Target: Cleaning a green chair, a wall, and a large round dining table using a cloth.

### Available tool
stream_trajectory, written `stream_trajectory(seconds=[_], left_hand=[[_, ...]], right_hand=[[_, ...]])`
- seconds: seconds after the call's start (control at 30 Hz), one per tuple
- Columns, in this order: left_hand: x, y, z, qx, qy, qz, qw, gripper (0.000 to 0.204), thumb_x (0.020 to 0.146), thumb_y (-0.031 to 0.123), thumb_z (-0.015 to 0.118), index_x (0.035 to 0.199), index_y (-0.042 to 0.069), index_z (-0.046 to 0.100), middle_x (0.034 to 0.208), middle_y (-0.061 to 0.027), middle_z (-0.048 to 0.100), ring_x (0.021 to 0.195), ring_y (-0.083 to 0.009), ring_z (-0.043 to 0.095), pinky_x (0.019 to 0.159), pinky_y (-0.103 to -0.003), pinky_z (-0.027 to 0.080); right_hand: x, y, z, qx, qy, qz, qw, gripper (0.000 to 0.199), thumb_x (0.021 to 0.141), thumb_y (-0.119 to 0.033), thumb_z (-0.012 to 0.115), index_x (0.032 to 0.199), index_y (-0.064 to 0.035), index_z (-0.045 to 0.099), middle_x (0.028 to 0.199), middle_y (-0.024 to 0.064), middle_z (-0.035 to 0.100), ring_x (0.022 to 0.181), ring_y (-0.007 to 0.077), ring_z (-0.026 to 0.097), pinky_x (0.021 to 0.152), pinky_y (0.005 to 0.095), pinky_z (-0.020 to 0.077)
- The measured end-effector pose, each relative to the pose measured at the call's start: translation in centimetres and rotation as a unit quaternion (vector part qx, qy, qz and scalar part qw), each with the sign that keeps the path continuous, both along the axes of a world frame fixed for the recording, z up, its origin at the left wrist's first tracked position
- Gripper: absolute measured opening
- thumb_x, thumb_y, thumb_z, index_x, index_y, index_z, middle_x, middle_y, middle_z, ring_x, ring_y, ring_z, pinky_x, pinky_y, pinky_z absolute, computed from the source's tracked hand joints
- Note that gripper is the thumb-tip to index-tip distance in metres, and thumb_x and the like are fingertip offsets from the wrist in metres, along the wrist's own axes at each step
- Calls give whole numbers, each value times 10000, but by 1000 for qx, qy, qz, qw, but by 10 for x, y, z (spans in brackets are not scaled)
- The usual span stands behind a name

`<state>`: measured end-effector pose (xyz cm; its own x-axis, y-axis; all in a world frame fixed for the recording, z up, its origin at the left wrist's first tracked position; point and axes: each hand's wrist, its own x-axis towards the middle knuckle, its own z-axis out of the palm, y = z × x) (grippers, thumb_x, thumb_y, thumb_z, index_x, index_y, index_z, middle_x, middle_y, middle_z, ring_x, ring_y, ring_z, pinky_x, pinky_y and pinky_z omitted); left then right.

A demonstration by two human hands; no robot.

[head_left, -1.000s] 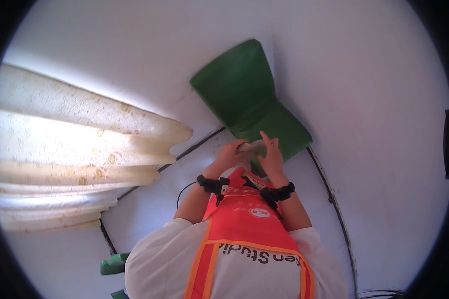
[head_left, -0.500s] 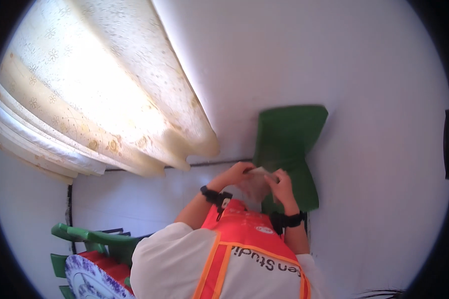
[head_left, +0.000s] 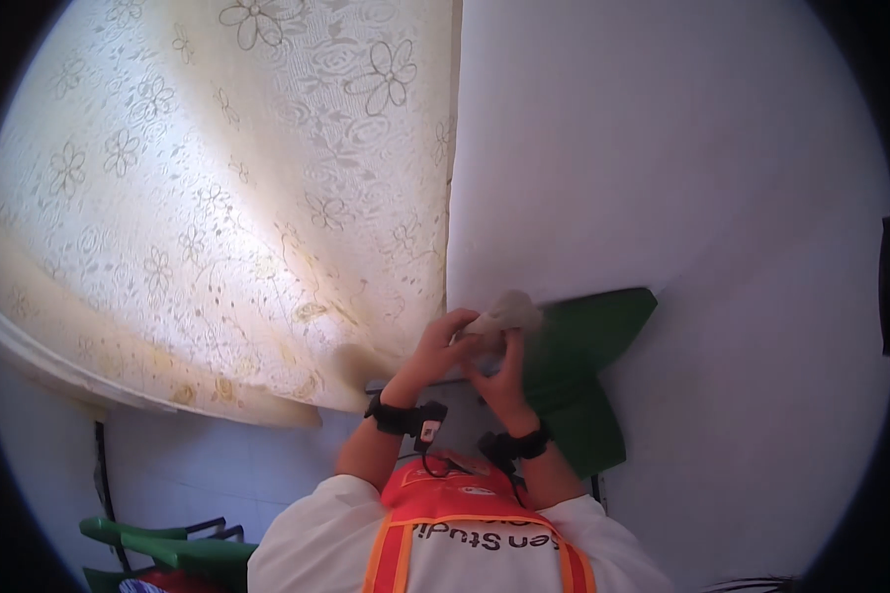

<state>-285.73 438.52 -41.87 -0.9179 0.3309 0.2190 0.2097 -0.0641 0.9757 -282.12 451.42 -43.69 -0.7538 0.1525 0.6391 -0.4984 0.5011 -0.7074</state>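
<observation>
Both hands are raised in front of my chest, close together. A pale, crumpled cloth [head_left: 514,309] is bunched between them, soft in outline and somewhat blurred. My left hand [head_left: 445,348] has its fingers closed on the cloth's left end. From below, my right hand [head_left: 501,383] grips it with thumb and fingers. Just behind and to the right of the hands stands a green chair [head_left: 595,331], partly covered by the cloth and my right hand. Black straps with small devices sit on both wrists.
A floral cream curtain [head_left: 218,198] hangs at the left, its lower edge close to my left hand. A plain white wall [head_left: 663,148] rises behind the chair. More green chairs [head_left: 183,553] stand at the lower left. I wear a red apron [head_left: 445,494].
The view has shifted, so the curtain fills more of it. The cloth, held spread between both hands before, is now bunched up, and the hands are closer together.
</observation>
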Motion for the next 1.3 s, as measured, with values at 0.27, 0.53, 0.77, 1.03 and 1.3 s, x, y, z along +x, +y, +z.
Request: stream_trajectory(seconds=[0.27, 0.53, 0.77, 1.03, 1.3], left_hand=[[-11, 7, 47, 32, 127, 84, 988, 364, 748, -41, 519, 1104, -11, 452, 1068, -87, 509, 984, -154, 490, 830, -280, 403], [-32, 1, 80, -88, 306, 332, 888, 573, 671, -63, 491, 1213, -16, 312, 1209, -191, 357, 1160, -327, 334, 987, -379, 246], [-10, -57, 68, -40, 242, 504, 828, 487, 666, -91, 391, 1146, -15, 378, 1118, -129, 416, 1113, -240, 397, 946, -362, 309], [-1, -56, 70, -41, 205, 487, 848, 354, 672, -93, 399, 1006, -23, 492, 974, -103, 521, 954, -193, 510, 840, -302, 402], [-15, -52, 66, -83, 234, 405, 880, 322, 675, -108, 400, 955, -11, 528, 947, -123, 550, 908, -214, 539, 799, -288, 430]], right_hand=[[-26, 29, 57, 207, 71, -47, 975, 430, 656, -87, 706, 1022, 30, 513, 942, 161, 539, 884, 329, 513, 793, 399, 407], [-123, 48, 154, -22, 364, -136, 921, 346, 714, -36, 650, 1018, 11, 491, 873, 130, 502, 751, 257, 475, 656, 330, 405], [-168, -2, 187, -27, 353, -104, 930, 369, 734, -35, 582, 1098, -23, 522, 885, 152, 464, 751, 284, 474, 690, 349, 403], [-142, -77, 100, 99, 143, 304, 937, 245, 803, -93, 527, 1044, -94, 574, 931, 107, 570, 801, 244, 553, 685, 331, 441], [-177, -49, 231, 98, 318, 41, 942, 397, 716, -85, 567, 1105, -156, 543, 901, 112, 479, 828, 269, 487, 765, 381, 380]])
